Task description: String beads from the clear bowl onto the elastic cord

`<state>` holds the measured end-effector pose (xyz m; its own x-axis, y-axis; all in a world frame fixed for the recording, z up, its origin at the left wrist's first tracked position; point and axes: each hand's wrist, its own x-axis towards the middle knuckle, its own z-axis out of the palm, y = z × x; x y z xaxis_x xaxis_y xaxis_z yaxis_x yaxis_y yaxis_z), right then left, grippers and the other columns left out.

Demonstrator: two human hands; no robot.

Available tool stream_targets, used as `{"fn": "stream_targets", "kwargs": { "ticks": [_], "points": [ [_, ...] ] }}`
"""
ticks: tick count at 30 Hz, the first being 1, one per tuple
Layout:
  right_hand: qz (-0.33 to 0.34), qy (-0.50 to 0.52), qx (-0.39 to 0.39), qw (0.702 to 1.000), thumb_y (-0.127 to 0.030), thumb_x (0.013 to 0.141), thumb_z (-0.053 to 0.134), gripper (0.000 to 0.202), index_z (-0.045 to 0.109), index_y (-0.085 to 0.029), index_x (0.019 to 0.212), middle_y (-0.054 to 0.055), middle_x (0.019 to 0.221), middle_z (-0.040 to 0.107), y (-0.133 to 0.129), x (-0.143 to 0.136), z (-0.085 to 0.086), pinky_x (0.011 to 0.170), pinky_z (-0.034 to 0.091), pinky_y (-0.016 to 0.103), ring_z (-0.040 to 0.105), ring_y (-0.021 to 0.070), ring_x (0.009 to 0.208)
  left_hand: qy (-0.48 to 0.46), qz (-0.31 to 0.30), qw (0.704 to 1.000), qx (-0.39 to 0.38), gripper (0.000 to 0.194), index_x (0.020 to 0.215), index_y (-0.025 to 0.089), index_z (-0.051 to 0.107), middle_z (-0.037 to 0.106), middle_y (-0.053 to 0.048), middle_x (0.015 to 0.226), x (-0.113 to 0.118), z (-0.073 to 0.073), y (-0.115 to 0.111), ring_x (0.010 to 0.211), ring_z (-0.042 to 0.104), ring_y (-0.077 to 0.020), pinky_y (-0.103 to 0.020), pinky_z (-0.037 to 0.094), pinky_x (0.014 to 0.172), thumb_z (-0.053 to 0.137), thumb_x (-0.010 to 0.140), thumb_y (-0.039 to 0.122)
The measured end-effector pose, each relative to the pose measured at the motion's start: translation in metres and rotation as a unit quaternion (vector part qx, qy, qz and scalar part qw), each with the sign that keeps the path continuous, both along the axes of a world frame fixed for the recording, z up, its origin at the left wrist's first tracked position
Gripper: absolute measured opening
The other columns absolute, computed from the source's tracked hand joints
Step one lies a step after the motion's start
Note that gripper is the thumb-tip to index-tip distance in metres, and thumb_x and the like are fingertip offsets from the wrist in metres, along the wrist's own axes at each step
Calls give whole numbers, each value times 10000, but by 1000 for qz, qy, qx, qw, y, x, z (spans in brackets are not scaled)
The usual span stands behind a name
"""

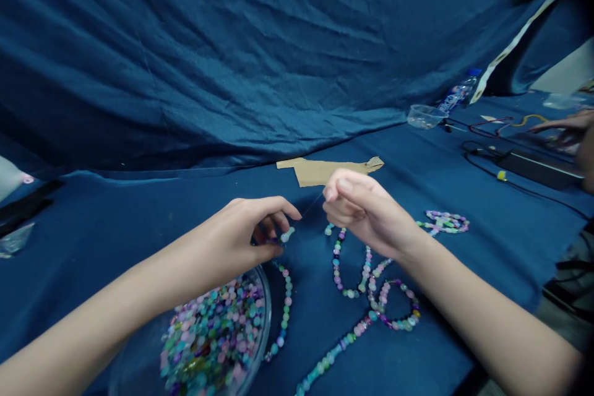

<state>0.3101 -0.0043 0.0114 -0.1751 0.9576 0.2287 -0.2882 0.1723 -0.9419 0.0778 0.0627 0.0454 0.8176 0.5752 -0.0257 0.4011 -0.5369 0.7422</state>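
My left hand (253, 226) has its fingers curled around a bead string (288, 300), with a few pale beads showing between fingertips and thumb. The string hangs below the thumb and curves down past the rim of a clear round tub (266, 322). A fine thread (312, 205) stretches from the left fingertips up to my right hand (359, 207), which is closed in a pinch on it. Small multicoloured beads (213, 334) fill much of the tub under my left forearm. Beneath the right hand, a long beaded strand (351, 292) lies in loops.
A torn piece of cardboard (315, 172) lies behind my hands by the blue curtain (232, 55). Toward the right are a small clear cup (424, 117), a bottle (459, 93), a black adapter (538, 168) with cables and another person's hand (566, 127). A plastic bag (16, 240) rests far left.
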Motion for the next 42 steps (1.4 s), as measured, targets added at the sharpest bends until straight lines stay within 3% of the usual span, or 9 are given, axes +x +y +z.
{"fn": "stream_targets", "kwargs": {
  "ticks": [5,12,20,26,30,33,37,39,42],
  "points": [
    [-10,64,-5,998,-350,978,664,225,688,-190,822,-86,542,179,4,5,3,487,160,258,136,94,498,-4,31,998,-63,376,1183,191,707,748,-50,908,-5,2,9,759,682,-194,-280,533,672,752,818,272],
    [-31,125,-41,991,-321,954,661,238,696,-176,770,-82,535,165,7,8,2,486,175,240,114,91,502,56,20,994,-93,324,1066,190,719,620,38,678,-14,7,26,608,507,-111,-220,374,560,759,861,438],
    [-75,160,-40,984,-285,973,612,255,687,-164,762,-79,531,169,12,14,4,478,161,248,102,94,492,89,66,988,-110,381,994,198,779,778,-22,836,-20,11,35,774,660,-167,-249,456,697,786,828,541],
    [-112,109,-52,986,-264,900,593,271,551,-181,645,-70,515,185,14,18,3,502,140,283,129,103,496,83,82,993,-25,378,990,222,799,793,-25,848,-27,15,44,791,667,-187,-261,446,698,709,883,573],
    [-155,-61,-60,984,-262,874,588,296,463,-190,614,-62,551,253,17,15,-5,525,141,297,181,101,529,70,78,992,67,379,842,227,802,795,-35,885,-26,22,39,846,698,-225,-281,463,722,655,911,569],
    [-181,-262,-31,947,-245,840,563,261,447,-186,614,-46,587,356,16,10,-10,548,198,290,280,99,561,80,63,990,96,417,735,229,785,810,-29,933,-21,22,32,881,711,-232,-292,465,764,605,938,545],
    [-149,-500,-9,853,-233,834,557,257,451,-189,604,-40,566,459,12,3,-13,580,271,304,400,119,568,92,54,988,113,387,812,235,823,818,-18,906,-12,17,25,890,731,-225,-297,466,837,554,962,470],
    [-130,-571,8,810,-235,848,567,233,525,-193,623,-25,608,552,9,-1,-15,614,313,318,479,146,608,85,50,988,118,379,847,227,829,816,-15,888,-9,15,21,883,736,-220,-290,467,846,544,966,446],
    [-187,-595,119,773,-252,845,674,52,669,-208,871,30,897,683,7,-6,-20,804,414,380,603,231,890,61,39,991,110,385,822,204,823,809,-22,843,-5,12,15,814,728,-206,-286,471,817,536,970,415]
  ]
}}
